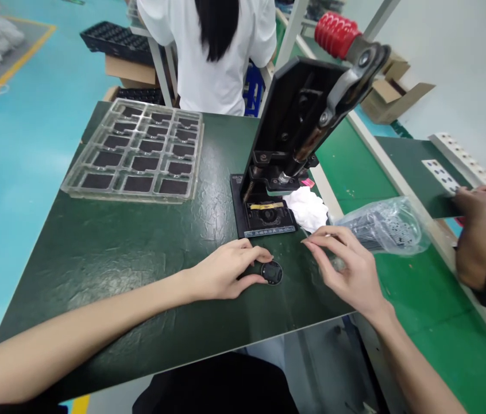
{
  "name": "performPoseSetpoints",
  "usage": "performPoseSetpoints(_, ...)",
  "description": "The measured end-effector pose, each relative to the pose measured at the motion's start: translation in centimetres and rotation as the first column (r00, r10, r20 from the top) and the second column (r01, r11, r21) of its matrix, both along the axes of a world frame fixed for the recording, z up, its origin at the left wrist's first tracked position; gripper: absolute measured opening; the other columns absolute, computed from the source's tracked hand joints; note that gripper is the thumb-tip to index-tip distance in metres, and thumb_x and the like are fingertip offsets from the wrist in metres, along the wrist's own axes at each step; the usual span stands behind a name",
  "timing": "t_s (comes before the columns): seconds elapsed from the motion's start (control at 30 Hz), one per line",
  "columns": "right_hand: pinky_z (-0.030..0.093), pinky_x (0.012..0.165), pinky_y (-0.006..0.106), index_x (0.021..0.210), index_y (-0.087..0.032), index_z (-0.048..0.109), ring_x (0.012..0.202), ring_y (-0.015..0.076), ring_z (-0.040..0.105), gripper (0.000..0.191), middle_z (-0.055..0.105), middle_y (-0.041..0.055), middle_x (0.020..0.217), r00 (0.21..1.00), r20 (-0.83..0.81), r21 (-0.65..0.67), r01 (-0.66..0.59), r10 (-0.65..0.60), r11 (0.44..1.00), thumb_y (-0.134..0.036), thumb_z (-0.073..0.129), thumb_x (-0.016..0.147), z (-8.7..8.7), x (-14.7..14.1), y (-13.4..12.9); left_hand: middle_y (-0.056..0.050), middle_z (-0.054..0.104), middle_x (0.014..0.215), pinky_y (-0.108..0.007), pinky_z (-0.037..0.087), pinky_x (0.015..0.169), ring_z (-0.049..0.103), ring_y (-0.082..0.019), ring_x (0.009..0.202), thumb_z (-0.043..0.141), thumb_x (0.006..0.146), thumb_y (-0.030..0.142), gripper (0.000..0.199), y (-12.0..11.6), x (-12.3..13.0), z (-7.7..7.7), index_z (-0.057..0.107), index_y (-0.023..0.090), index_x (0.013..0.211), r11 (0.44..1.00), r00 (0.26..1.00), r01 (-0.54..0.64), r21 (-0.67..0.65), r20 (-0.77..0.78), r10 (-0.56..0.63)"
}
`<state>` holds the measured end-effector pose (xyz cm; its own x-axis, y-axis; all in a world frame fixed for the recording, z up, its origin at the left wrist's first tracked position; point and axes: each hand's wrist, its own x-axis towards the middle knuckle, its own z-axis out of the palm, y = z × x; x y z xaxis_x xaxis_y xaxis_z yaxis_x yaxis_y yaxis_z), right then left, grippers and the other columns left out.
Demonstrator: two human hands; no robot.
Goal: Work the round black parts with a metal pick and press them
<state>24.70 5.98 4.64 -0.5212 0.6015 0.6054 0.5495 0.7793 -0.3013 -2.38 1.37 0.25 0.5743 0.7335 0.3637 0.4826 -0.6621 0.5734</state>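
Green workbench (96, 270), left fingers (255, 252) holding black disc (272, 272), right fingers (324, 233) narrow, perhaps empty, press label (269, 233) unreadable

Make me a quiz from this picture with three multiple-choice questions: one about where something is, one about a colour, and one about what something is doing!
1. Where is the crumpled white cloth?
A. On the floor
B. Beside the base of the hand press
C. Inside a cardboard box

2. What colour is the ribbed grip of the hand press?
A. Red
B. Blue
C. White

3. What is the left hand doing?
A. Waving in the air
B. Lifting a cardboard box
C. Curling around a round black part on the dark green table

Answers:
1. B, because the cloth sits just beside the press base.
2. A, because the grip shows bright red at the top.
3. C, because the thumb and fingers wrap around the part.
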Motion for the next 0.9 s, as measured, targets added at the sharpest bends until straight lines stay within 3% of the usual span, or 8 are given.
performPoseSetpoints(0.17, 0.057, 0.077, 0.012, 0.153, -0.029, 0.039, 0.075, 0.0, 0.063, 0.072, 0.062, -0.0035, 0.08, 0.936, -0.35, -0.351, -0.113, -0.019, 0.929, -0.002, 0.059, 0.089, 1.5, -0.6, -3.0, 0.002, 0.065, 0.125, -0.028, 0.047, 0.091, 0.055, -0.014, 0.104, 0.063, 0.101, 0.037, 0.036, 0.0, 0.1, 0.0, 0.052, 0.018, 0.13, 1.0, 1.0, -0.008, -0.011, -0.015, 0.008)
performPoseSetpoints(0.33, 0.06, 0.086, 0.013, 0.135, -0.03, 0.064, 0.091, 0.0011, 0.068, 0.049, 0.068, 0.0037, 0.12, 0.928, -0.365, -0.455, -0.25, 0.077, 0.855, -0.004, 0.049, 0.096, 2.2, 0.4, -3.6, 0.003, 0.065, 0.123, -0.028, 0.046, 0.09, 0.055, -0.013, 0.101, 0.062, 0.102, 0.036, 0.035, -0.2, 0.3, 0.2, 0.052, 0.017, 0.129, 1.0, 1.0, -0.001, 0.008, -0.016, 0.001)
performPoseSetpoints(0.37, 0.06, 0.085, 0.013, 0.137, -0.031, 0.063, 0.093, 0.0021, 0.069, 0.051, 0.068, 0.0036, 0.122, 0.918, -0.386, -0.485, -0.287, 0.093, 0.826, -0.004, 0.05, 0.095, 2.0, 0.4, -3.4, 0.002, 0.065, 0.123, -0.028, 0.046, 0.091, 0.055, -0.013, 0.101, 0.063, 0.101, 0.036, 0.035, -0.2, 0.3, 0.2, 0.053, 0.016, 0.129, 1.0, 1.0, 0.0, 0.006, -0.018, 0.0)
performPoseSetpoints(0.43, 0.058, 0.073, 0.007, 0.129, -0.029, 0.066, 0.083, 0.001, 0.069, 0.047, 0.071, 0.0001, 0.104, 0.898, -0.425, -0.506, -0.342, 0.115, 0.792, -0.002, 0.054, 0.091, 1.5, 0.0, -3.0, 0.001, 0.065, 0.123, -0.028, 0.046, 0.091, 0.055, -0.014, 0.102, 0.063, 0.101, 0.035, 0.035, -0.2, 0.3, 0.3, 0.053, 0.015, 0.129, 1.0, 1.0, -0.003, -0.001, -0.017, 0.003)
performPoseSetpoints(0.53, 0.048, 0.061, 0.001, 0.098, -0.014, 0.068, 0.061, -0.0041, 0.058, 0.021, 0.06, -0.0039, 0.066, 0.898, -0.437, -0.453, -0.27, 0.053, 0.85, -0.003, 0.051, 0.093, 0.0, -1.7, -2.8, -0.001, 0.066, 0.123, -0.029, 0.046, 0.091, 0.056, -0.015, 0.102, 0.063, 0.101, 0.034, 0.035, -0.1, 0.2, 0.4, 0.054, 0.014, 0.128, 1.0, 1.0, 0.003, -0.022, -0.004, -0.003)
performPoseSetpoints(0.6, 0.048, 0.065, 0.001, 0.083, -0.008, 0.062, 0.067, -0.0047, 0.059, 0.017, 0.059, -0.0015, 0.068, 0.906, -0.424, -0.383, -0.195, 0.015, 0.903, -0.003, 0.049, 0.093, -1.4, -2.9, -3.0, -0.001, 0.066, 0.123, -0.03, 0.046, 0.091, 0.056, -0.015, 0.102, 0.063, 0.101, 0.035, 0.035, 0.0, 0.2, 0.4, 0.054, 0.015, 0.128, 1.0, 1.0, 0.006, -0.028, -0.003, -0.006)
performPoseSetpoints(0.77, 0.053, 0.08, 0.009, 0.096, -0.011, 0.06, 0.087, -0.002, 0.062, 0.024, 0.064, 0.0001, 0.087, 0.915, -0.371, -0.212, -0.247, 0.156, 0.946, 0.009, 0.051, 0.085, -4.3, -4.1, -3.3, 0.001, 0.065, 0.124, -0.029, 0.045, 0.088, 0.054, -0.014, 0.1, 0.061, 0.102, 0.035, 0.033, -0.1, 0.3, 0.3, 0.053, 0.015, 0.127, 1.0, 1.0, 0.009, -0.016, 0.007, -0.009)
performPoseSetpoints(0.9, 0.052, 0.077, 0.011, 0.092, -0.009, 0.055, 0.084, -0.0017, 0.06, 0.025, 0.062, 0.0009, 0.086, 0.894, -0.432, -0.17, -0.211, 0.12, 0.962, 0.014, 0.048, 0.083, -4.4, -4.2, -3.1, 0.001, 0.066, 0.122, -0.029, 0.046, 0.09, 0.055, -0.015, 0.1, 0.062, 0.101, 0.03, 0.031, -0.2, 0.4, 0.3, 0.053, 0.015, 0.127, 1.0, 1.0, 0.001, -0.031, 0.002, -0.001)
